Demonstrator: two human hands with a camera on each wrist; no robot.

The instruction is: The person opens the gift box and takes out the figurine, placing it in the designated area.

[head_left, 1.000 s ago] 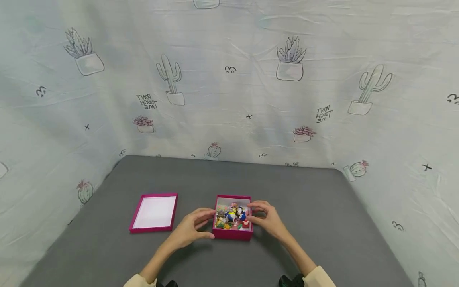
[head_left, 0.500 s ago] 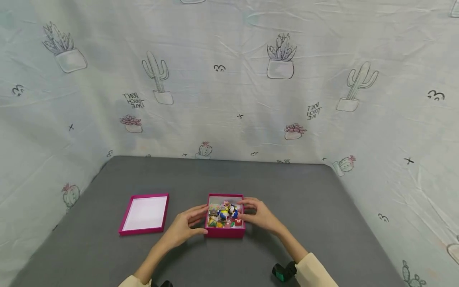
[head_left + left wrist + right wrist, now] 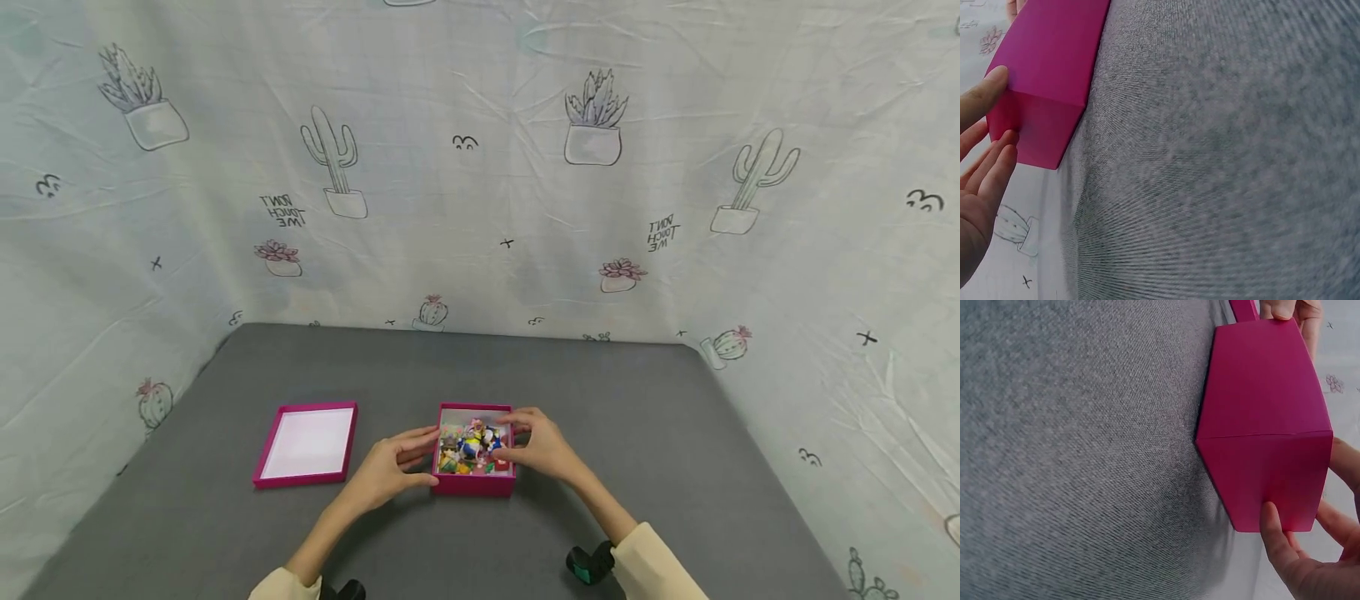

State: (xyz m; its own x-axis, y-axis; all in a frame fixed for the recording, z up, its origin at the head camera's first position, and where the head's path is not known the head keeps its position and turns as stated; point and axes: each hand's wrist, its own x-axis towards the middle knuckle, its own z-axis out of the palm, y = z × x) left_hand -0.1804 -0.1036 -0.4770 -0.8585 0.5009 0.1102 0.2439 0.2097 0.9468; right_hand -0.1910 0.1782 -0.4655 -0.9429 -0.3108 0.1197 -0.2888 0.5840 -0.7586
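Note:
A magenta box [image 3: 474, 486] without its lid stands on the grey table, packed with small colourful figurines [image 3: 471, 447]. At its left side my left hand [image 3: 381, 472] has its fairly straight fingers against the wall and the thumb at the near corner. In the left wrist view the fingertips [image 3: 1007, 139] touch the side wall. My right hand [image 3: 546, 446] holds the right wall, with thumb and forefinger reaching over the rim among the figurines. One finger [image 3: 1274, 528] lies against the outside of that wall in the right wrist view.
Left of the box, the lid [image 3: 309, 443] lies upturned, its white inside showing. A pale cloth [image 3: 450, 192] printed with cacti surrounds the table [image 3: 600, 400]. Dark wrist devices [image 3: 590, 563] sit near both cream sleeves.
The head view has shifted a little, so the scene sits further left. My right thumb reaches slightly further over the rim. Box and lid keep their places.

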